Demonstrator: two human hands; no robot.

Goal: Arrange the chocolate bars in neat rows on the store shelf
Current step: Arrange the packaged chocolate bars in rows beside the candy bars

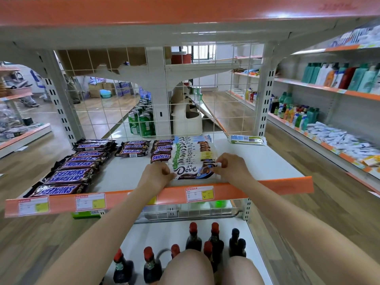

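Both grips, left hand, right hand, Dove bar crosswise

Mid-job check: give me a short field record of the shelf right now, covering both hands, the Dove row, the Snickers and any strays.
left hand: pinches the left end of the front Dove bar
right hand: pinches the right end of the same bar
Dove row: one overlapping line running from the back grid to the shelf front
Snickers bars: long slanted row at left, plus two short stacks nearer the back
stray: a light blue-and-green packet lying alone at the back right
shelf: white deck with an orange price strip in front
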